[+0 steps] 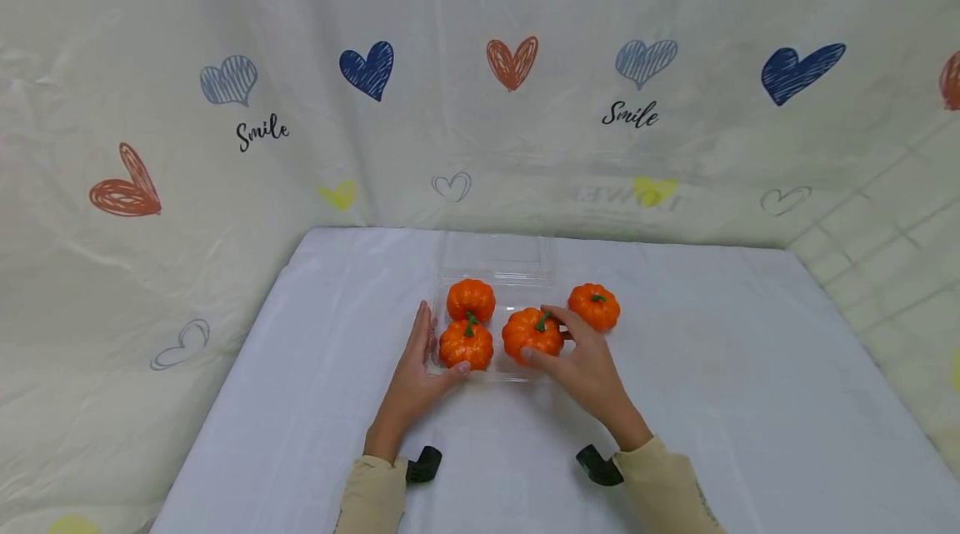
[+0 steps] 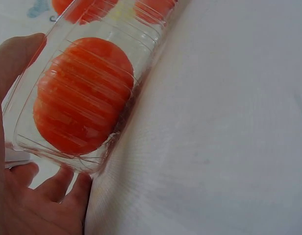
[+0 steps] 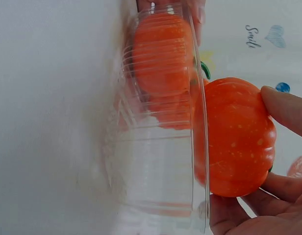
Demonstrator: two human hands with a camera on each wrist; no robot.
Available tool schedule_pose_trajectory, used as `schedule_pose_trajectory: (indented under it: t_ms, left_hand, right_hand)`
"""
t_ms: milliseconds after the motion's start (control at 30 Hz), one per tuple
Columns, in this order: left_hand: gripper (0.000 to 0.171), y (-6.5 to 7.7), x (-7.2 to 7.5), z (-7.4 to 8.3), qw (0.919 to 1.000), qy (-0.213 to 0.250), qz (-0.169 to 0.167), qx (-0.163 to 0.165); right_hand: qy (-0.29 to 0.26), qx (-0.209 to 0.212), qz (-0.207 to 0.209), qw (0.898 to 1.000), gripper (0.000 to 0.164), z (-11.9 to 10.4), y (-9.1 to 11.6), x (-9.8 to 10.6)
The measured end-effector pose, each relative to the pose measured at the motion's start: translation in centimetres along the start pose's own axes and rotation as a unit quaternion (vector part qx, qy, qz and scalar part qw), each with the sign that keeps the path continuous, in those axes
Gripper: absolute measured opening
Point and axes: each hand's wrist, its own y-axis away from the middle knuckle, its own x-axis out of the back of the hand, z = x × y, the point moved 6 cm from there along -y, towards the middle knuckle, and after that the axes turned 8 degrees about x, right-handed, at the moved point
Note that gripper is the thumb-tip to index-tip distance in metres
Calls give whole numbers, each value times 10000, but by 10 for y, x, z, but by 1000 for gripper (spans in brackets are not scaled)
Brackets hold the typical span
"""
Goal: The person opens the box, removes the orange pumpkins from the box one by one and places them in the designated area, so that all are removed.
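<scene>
A clear plastic container [image 1: 517, 376] with its lid [image 1: 495, 249] folded back sits on the table. Two small orange toy pumpkins with green stems are in its left half: a front one [image 1: 467, 346] and a back one [image 1: 471, 301]. My left hand [image 1: 412, 376] holds the container by its front left corner, thumb at the front and fingers along the left side. With thumb and fingers, my right hand [image 1: 588, 367] grips a third pumpkin [image 3: 239, 137] at rim height over the container's right half. Another pumpkin [image 1: 594, 306] rests on the table just right of the container.
A white cloth covers the table [image 1: 750, 401]. Behind it hangs a pale curtain [image 1: 450, 134] printed with hearts and words. Dark wrist cameras, a left one [image 1: 424, 465] and a right one [image 1: 600, 466], jut inward from the beige sleeves.
</scene>
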Motion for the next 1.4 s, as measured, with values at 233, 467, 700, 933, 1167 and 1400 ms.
schedule_pose_trajectory:
  t_ms: [233, 467, 700, 933, 1167, 1400]
  left_hand:
    - [118, 1, 0, 1, 10000, -29, -2, -9]
    - [117, 1, 0, 0, 10000, -2, -10, -43]
    - [117, 0, 0, 1, 10000, -19, -2, -75]
    - [118, 0, 0, 1, 10000, -56, -22, -13]
    - [119, 0, 1, 0, 10000, -78, 24, 32]
    - [119, 0, 1, 0, 9998, -166, 79, 24]
  right_hand:
    - [69, 181, 161, 9997, 67, 2, 7, 14]
    - [254, 268, 223, 9991, 65, 3, 11, 32]
    - [611, 322, 273, 9972, 65, 5, 15, 57]
    - [717, 23, 174, 9973, 69, 18, 25, 70]
    - [801, -79, 211, 9965, 71, 33, 37, 75]
    - [710, -320, 225, 9967, 72, 42, 45, 78]
